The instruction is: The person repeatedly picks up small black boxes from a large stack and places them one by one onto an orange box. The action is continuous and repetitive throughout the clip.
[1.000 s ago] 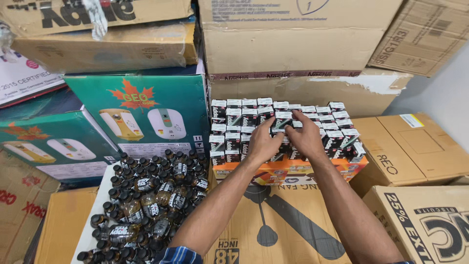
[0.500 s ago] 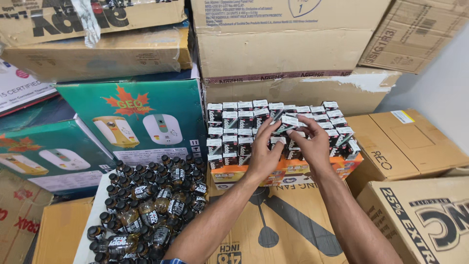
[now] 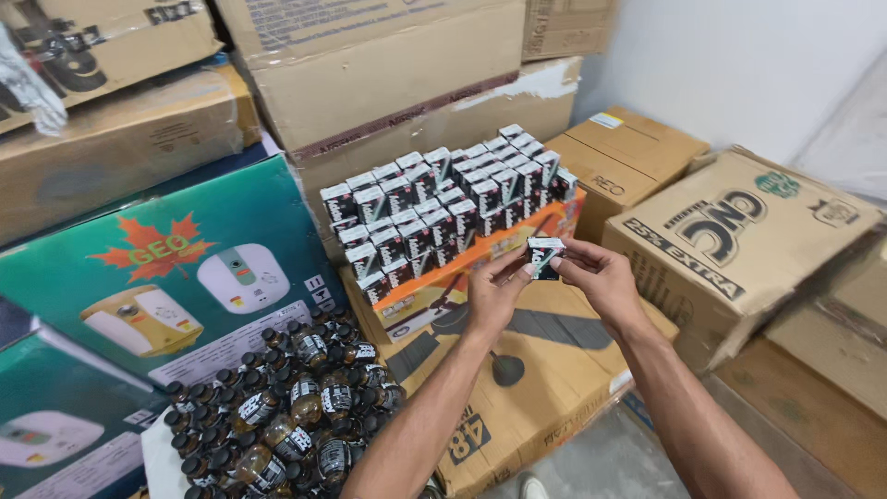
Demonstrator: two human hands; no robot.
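Both hands meet in mid-air over the near cartons: the left hand (image 3: 494,291) and the right hand (image 3: 601,277) pinch one small black-and-white carton (image 3: 543,256) between their fingertips, each taking an end, so it hangs clear of everything below and can be turned or worked from either side. It sits just near-right of the block of matching small cartons (image 3: 443,208), which stand upright, packed side by side in rows on an orange tray box (image 3: 462,273); packed that tightly, they brace one another. The tray rests on a flat brown box (image 3: 545,370) that serves as a work surface at the near centre. To the near left, a heap of small dark bottles (image 3: 286,407) with banded labels lies loose on a white sheet, within easy reach of the left arm. Behind the heap lean green printed boxes (image 3: 176,268) showing a white appliance. Plain brown shipping boxes (image 3: 388,74) are stacked at the far side, and a large brown box (image 3: 739,249) with black lettering sits to the right, against a white wall (image 3: 739,65).
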